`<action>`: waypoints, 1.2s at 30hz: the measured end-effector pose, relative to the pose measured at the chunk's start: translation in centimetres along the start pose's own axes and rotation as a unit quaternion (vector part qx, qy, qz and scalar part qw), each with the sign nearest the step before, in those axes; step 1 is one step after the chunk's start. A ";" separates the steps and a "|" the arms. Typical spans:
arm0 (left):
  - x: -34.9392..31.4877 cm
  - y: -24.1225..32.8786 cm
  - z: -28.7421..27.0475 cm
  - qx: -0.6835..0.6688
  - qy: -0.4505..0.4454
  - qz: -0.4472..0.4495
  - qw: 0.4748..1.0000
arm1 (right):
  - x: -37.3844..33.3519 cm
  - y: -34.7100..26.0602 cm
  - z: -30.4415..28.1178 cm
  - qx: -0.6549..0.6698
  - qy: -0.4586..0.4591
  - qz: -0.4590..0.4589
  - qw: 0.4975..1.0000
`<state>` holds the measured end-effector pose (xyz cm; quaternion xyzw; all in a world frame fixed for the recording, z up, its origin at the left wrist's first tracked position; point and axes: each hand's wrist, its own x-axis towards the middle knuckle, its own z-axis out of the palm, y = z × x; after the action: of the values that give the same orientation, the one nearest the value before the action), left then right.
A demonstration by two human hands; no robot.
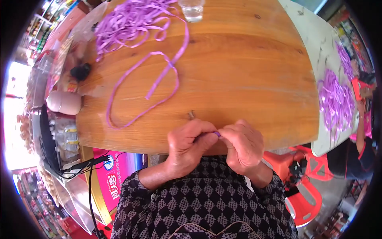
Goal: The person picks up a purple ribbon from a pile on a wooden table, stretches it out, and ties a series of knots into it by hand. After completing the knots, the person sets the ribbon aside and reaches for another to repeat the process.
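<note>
Seemingly a shop, shelves (42, 19) of small colourful goods (34, 205) at left, more packed shelves (350, 38) at right

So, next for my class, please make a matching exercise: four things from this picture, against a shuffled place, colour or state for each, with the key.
Things
1. Left hand and right hand
2. Cup
3. Large tangled ribbon pile
4. Plastic seat

Descriptions
A. transparent
B. red-orange, to the person's right
C. meeting at a small purple piece
D. on the wooden table, left of the cup

Pairs: 1-C; 2-A; 3-D; 4-B
</note>
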<state>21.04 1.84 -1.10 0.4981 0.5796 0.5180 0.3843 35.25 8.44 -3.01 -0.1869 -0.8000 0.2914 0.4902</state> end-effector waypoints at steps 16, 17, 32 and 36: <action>5.4 -0.6 -8.0 0.155 0.101 0.020 0.983 | 3.8 0.0 0.3 -0.085 -0.081 0.110 0.987; 7.2 -1.0 -8.8 0.137 0.145 0.025 0.980 | 3.8 0.4 -0.4 -0.067 -0.059 0.138 0.986; 13.8 -3.8 -11.2 0.413 0.069 0.035 0.907 | 2.2 0.4 -2.7 -0.004 -0.097 0.255 0.962; 12.5 -0.3 -17.8 0.135 0.109 0.017 0.985 | 3.3 0.3 -2.4 -0.010 -0.108 0.277 0.955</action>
<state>1.31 10.14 2.48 0.4961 0.6736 0.4928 0.2393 35.86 11.31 -0.15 -0.3733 -0.7680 0.4259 0.2992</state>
